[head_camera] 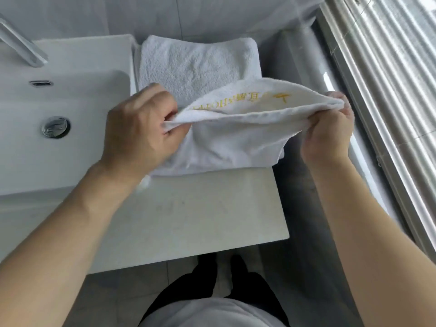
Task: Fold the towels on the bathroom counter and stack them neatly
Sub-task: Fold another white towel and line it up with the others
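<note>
the embroidered towel (236,133) is pinched at its left end by the left hand (139,128) and its right end by the right hand (330,133), held taut above the tabletop (188,220) for folding; a folded towel (195,67) lies beyond.

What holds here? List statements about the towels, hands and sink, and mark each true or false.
1. Both hands, left hand and right hand, pinch the embroidered towel. True.
2. The embroidery is blue. False: it is yellow.
3. A folded white towel lies on the counter behind the held one. True.
4. The sink is on the person's right. False: it is on the left.
</note>
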A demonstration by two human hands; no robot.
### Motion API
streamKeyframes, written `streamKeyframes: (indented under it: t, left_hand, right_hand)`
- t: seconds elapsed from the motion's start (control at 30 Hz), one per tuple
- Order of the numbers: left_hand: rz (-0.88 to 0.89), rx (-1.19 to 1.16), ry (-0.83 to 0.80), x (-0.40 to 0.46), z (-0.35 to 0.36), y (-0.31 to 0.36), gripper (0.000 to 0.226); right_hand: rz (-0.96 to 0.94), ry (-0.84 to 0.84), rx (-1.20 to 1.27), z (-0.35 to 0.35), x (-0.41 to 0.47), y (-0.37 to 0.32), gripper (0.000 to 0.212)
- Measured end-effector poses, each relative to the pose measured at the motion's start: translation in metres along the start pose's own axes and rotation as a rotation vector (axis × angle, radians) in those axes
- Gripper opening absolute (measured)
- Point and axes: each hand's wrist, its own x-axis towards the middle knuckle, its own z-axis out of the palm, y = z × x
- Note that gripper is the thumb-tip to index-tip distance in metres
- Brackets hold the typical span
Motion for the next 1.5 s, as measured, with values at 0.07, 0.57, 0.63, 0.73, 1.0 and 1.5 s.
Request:
streamKeyframes:
  t: [0.07,0.57,0.63,0.73,1.0,1.5]
  left_hand:
    - [0.174,0.054,0.109,-0.005,-0.01,0.011,0.025]
    - [-0.918,0.013,-0.809,-0.186,0.109,-0.006,0.059]
    - [-1.177,-0.013,-0.722,-0.188,0.111,-0.009,0.062]
    - [-1.362,-0.045,-0.722,-0.186,0.115,-0.018,0.059]
    - [-1.378,-0.379,-0.5,-0.188,0.112,-0.02,0.028]
    - [-0.118,0.324,-0.745,-0.236,0.111,-0.003,0.041]
  right_hand:
    - [-0.034,-0.047,0.001,-0.005,-0.005,-0.006,0.033]
    - [0.652,-0.085,-0.848,-0.109,-0.058,0.13,0.044]
    - [0.667,-0.097,-0.886,-0.1,-0.058,0.134,0.059]
    - [0.712,-0.012,-0.843,-0.089,-0.059,0.143,0.05]
    - [0.519,-0.016,-1.009,-0.086,-0.068,0.143,0.03]
    - [0.347,-0.459,-1.333,-0.095,-0.094,0.16,0.056]
